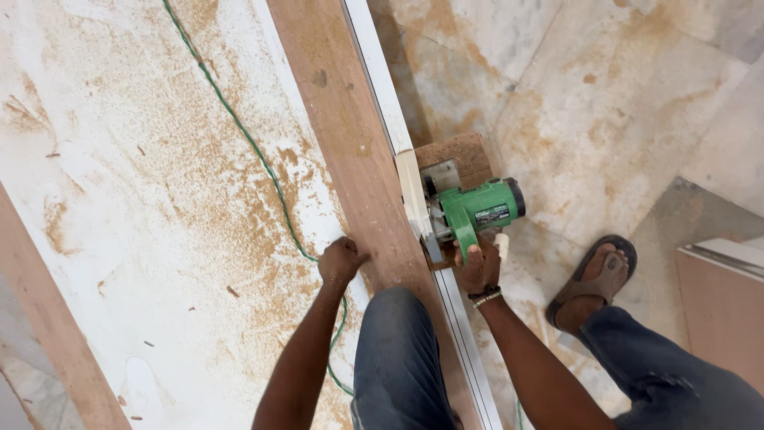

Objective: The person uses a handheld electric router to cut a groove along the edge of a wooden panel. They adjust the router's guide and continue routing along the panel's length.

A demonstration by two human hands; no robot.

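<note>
I see a sawdust-strewn white surface [143,183] over marble floor [621,103]. My right hand [480,267], fingers clamped, grips the green saw [476,211]; my left hand [341,260], fingers curled, presses the brown plank [350,135] beside it.

Matt wooden plank [350,135]; glossy plastic saw [477,209]

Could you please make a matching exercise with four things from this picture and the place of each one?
Things:
1. left hand
2. right hand
3. green cord
4. sandal

Places:
A. on the stone floor
B. across the dusty white board
C. on the green power saw
D. at the edge of the long wooden plank

Pairs: 1-D, 2-C, 3-B, 4-A
</note>
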